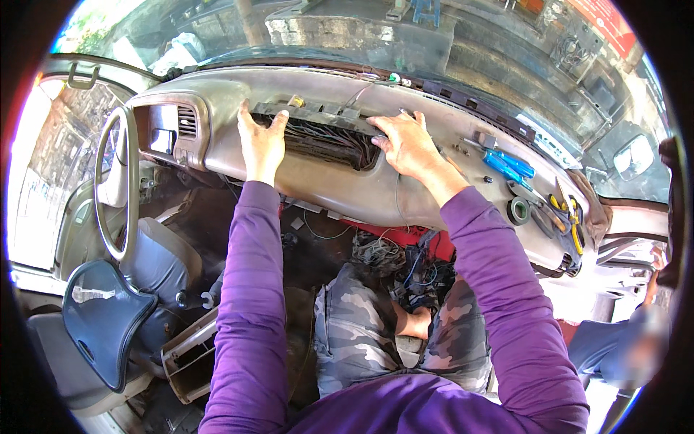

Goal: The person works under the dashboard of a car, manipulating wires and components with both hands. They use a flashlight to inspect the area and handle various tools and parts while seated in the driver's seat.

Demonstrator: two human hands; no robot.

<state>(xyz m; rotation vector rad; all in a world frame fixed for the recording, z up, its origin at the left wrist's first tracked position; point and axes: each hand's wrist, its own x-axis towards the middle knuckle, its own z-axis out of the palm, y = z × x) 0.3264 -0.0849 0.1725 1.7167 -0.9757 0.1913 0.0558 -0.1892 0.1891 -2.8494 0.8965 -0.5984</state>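
A long dark strip-like panel (325, 117) lies along the upper edge of a slot in the beige dashboard (325, 177). My left hand (262, 145) grips its left end, thumb in front and index finger at the far side. At the right end, my right hand (410, 145) pinches the panel's edge with thumb and index finger near the slot's corner. Dark wires (329, 141) show inside the slot below the panel. A small yellowish piece (296, 100) sits on the dashboard just beyond it.
On the dashboard's right lie blue-handled screwdrivers (510, 165), a tape roll (518, 210) and yellow-handled pliers (575, 220). A steering wheel (131, 181) stands left. Tangled wiring (379, 249) hangs below the dashboard. A removed trim frame (189, 354) rests at lower left. Another person (607, 351) is at right.
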